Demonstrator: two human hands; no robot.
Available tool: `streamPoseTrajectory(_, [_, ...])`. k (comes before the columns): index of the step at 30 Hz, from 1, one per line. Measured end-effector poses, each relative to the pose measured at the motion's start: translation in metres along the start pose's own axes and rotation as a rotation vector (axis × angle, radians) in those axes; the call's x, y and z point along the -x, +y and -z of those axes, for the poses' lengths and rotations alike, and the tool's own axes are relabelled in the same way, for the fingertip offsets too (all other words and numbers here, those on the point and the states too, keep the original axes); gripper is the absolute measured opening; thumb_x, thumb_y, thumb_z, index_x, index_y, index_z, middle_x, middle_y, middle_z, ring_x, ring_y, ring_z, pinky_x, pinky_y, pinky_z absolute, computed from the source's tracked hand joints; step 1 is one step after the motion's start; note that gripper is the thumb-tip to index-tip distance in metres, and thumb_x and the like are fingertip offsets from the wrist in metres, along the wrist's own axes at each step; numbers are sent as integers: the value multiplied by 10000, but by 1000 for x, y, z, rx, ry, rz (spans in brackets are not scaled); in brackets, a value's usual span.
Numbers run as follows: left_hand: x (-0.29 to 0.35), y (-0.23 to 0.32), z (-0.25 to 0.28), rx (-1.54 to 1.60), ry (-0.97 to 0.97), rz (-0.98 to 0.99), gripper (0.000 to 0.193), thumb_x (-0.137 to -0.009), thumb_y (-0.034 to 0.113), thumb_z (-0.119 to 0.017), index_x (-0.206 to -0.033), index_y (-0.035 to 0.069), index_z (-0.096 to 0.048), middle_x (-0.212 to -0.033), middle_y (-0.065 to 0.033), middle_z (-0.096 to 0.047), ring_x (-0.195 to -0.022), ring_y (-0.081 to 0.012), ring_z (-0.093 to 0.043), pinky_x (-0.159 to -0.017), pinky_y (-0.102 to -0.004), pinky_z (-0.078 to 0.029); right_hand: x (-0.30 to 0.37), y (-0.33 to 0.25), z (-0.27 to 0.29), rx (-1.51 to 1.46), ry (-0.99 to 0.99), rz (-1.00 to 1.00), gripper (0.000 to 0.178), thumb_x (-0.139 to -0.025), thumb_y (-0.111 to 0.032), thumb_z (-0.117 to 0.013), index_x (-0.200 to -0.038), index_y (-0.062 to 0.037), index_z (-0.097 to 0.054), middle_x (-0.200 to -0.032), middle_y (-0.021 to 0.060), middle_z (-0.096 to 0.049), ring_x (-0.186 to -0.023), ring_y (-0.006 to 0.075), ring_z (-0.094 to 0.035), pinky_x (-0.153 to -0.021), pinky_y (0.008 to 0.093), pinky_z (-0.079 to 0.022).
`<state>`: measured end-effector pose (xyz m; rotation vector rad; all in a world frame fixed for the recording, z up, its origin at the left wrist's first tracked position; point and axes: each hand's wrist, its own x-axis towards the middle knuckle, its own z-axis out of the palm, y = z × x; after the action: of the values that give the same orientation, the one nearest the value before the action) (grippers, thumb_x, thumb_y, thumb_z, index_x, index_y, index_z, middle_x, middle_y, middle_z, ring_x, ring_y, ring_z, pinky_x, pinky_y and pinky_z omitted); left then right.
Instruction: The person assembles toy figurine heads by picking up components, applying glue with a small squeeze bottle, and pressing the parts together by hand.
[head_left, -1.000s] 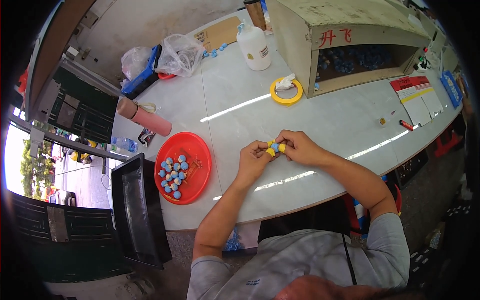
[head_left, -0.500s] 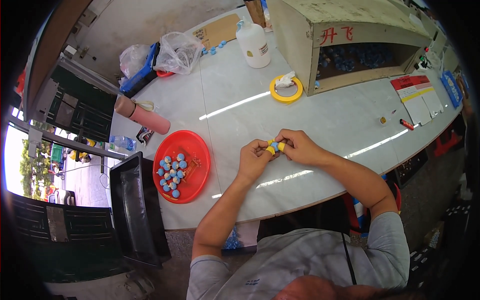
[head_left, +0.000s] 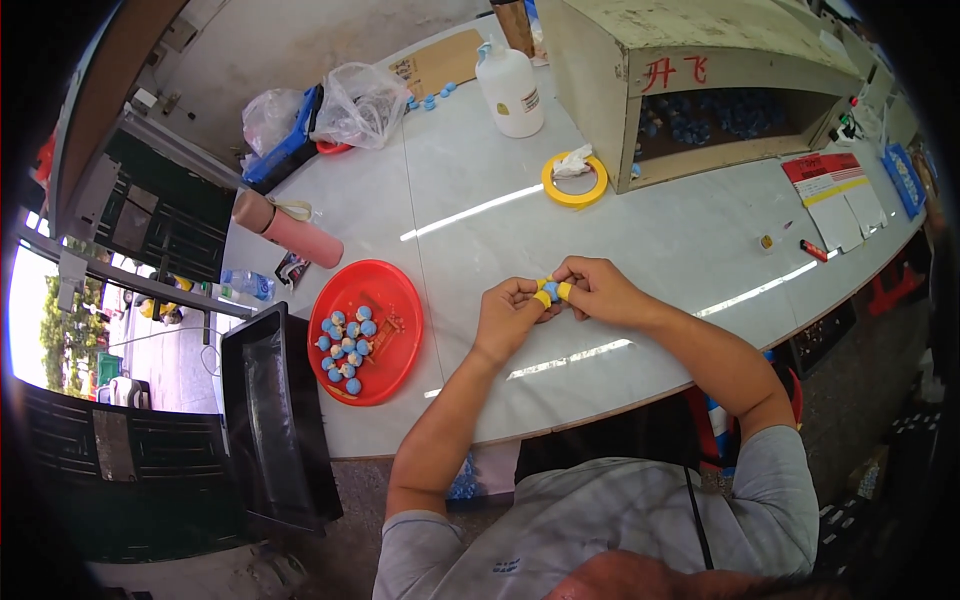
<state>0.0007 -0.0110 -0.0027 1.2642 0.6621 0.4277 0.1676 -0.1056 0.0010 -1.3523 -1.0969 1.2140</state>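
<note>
On the pale table (head_left: 660,250), at the far right, locate the beige cabinet (head_left: 580,90). Past the left edge, note the black bin (head_left: 265,430); inside that edge, the red tray (head_left: 395,350), near the pink bottle (head_left: 300,240). At centre, over the table, note the left hand (head_left: 503,312) and right hand (head_left: 607,295), both closed at the fingertips. Beside the cabinet, see the yellow roll (head_left: 574,202). In the tray, see blue-and-cream balls (head_left: 348,345). Between both hands' fingertips, see the small blue piece (head_left: 551,290), gripped from either side; on several fingertips, yellow wraps (head_left: 565,291).

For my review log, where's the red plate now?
In the head view, the red plate lies left of centre on the table, between black bin and left hand, just below the pink bottle.
</note>
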Motion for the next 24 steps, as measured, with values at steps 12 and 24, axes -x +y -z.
streamPoseTrajectory(12, [0, -5, -2, -27, 18, -29, 144, -862, -55, -550, -1000, -85, -574, -986, -160, -648, -837, -213, -684, -756, -275, -577, 1, 3, -2, 76, 4, 45, 108, -898, 14, -499, -998, 31, -535, -812, 57, -607, -577, 64, -530, -509, 212, -432])
streamPoseTrajectory(24, [-1, -3, -4, -11, 48, 6, 137, -867, -36, -551, -995, -83, -570, -962, -152, -655, -808, -201, -687, -732, -265, -574, 1, 1, -4, 53, 28, 26, 135, -875, 16, -501, -1001, 33, -548, -808, 49, -603, -584, 61, -537, -507, 204, -435])
